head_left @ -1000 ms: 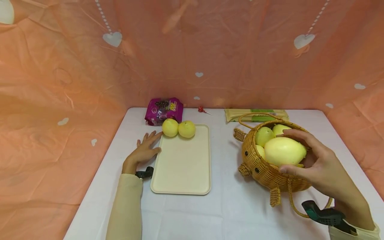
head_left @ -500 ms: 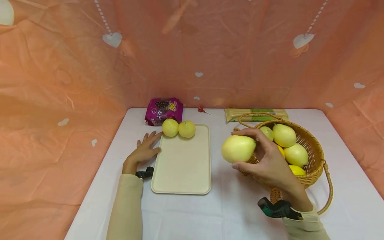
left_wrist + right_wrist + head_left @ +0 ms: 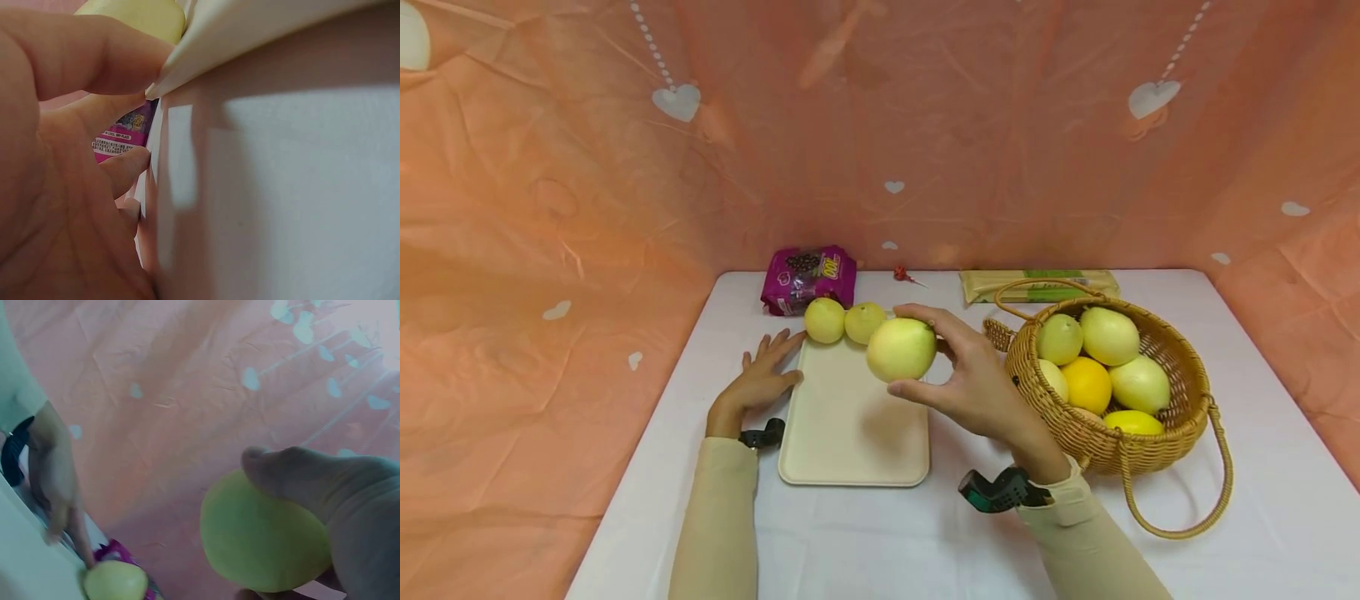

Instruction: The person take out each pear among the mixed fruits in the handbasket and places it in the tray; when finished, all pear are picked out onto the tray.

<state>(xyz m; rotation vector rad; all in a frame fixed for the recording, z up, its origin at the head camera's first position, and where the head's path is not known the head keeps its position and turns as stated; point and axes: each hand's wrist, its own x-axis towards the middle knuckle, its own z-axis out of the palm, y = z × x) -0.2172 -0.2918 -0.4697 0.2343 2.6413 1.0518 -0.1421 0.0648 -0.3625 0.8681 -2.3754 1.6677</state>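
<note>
My right hand (image 3: 973,375) holds a pale yellow-green oval fruit (image 3: 901,350) between thumb and fingers, above the cream tray (image 3: 850,450). The right wrist view shows my thumb across the oval fruit (image 3: 259,534). My left hand (image 3: 758,375) lies beside the tray's left edge, its fingers spread. In the left wrist view, thumb and forefinger of my left hand (image 3: 69,137) touch the tray's rim (image 3: 187,59). Two round pale yellow fruits (image 3: 824,321) sit side by side at the tray's far end, the right one partly behind the held fruit.
A wicker basket (image 3: 1075,429) with looped handles stands at right. It holds several pale fruits (image 3: 1108,336), an orange fruit (image 3: 1087,385) and a lemon-yellow one (image 3: 1133,422). Along the back lie a purple packet (image 3: 808,279), a small red-headed stick (image 3: 904,274) and a long beige-green packet (image 3: 1037,286).
My right hand has lifted the oval fruit out of the basket and carried it left until it is over the tray. The left hand has stayed in place.
</note>
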